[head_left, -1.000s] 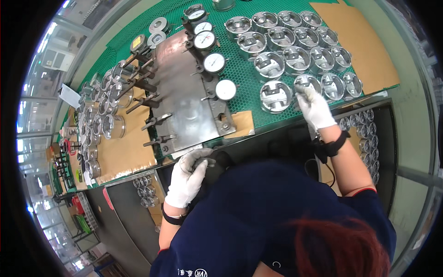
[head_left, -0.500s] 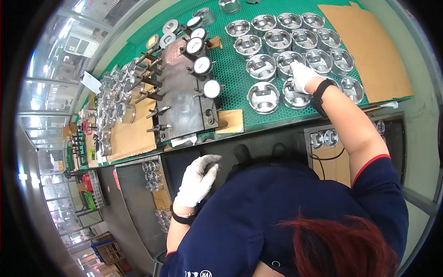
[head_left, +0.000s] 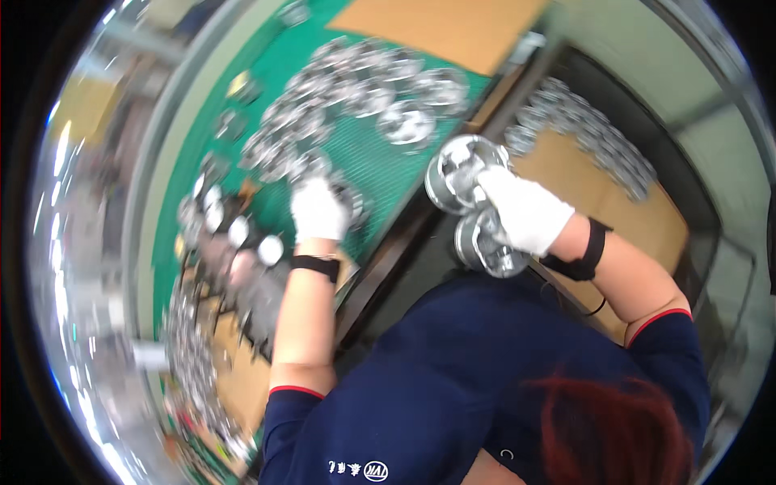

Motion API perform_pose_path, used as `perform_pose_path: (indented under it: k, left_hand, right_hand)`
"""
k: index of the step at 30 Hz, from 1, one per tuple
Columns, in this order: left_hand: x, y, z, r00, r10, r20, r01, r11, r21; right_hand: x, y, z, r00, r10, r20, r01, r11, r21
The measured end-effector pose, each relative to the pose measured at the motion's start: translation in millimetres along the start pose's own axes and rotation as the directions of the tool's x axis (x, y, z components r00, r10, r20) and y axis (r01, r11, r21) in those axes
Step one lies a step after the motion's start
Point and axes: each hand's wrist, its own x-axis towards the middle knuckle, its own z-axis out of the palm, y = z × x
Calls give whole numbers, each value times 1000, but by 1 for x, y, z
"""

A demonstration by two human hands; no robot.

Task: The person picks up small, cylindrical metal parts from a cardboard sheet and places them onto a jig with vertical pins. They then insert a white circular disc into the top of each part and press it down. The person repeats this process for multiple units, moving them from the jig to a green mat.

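My right hand (head_left: 525,212), in a white glove, grips two shiny round metal parts: one (head_left: 457,171) above the fingers and one (head_left: 487,249) below, both held off the bench edge. My left hand (head_left: 318,208), also in a white glove, reaches onto the green mat (head_left: 380,166) and rests on a metal part (head_left: 352,204) there; whether its fingers have closed on it I cannot tell. Several more such parts (head_left: 364,89) lie in rows on the mat beyond it.
A grey gauge fixture with round white dials (head_left: 242,242) stands left of my left arm. More metal parts (head_left: 190,364) crowd the bench's left end. A cardboard sheet (head_left: 453,28) lies at the far end. A lower shelf (head_left: 614,202) holds parts (head_left: 582,137) on cardboard.
The view has swung round and blurred. My right hand has come off the mat with two metal parts. My left hand has risen from the bench edge onto the mat.
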Motion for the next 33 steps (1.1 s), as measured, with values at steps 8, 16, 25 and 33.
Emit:
perform_pose_path:
  k: [8,16,25,33]
  left_hand:
    - [54,-43,64,978,142,152,-130,988,-83]
    - [28,-38,41,970,122,210,-125,992,5]
    - [-28,200,-46,979,202,-11,-202,979,20]
    - [-53,553,-44,792,561,241,-522,826,-211]
  right_hand:
    - [-294,58,24,610,674,-417,-749,662,-25]
    - [-520,137,57,-73,992,106,576,-45,816]
    - [-646,310,16,-66,981,-180,29,183,983]
    - [-656,481,-60,270,872,-407,-883,393,257]
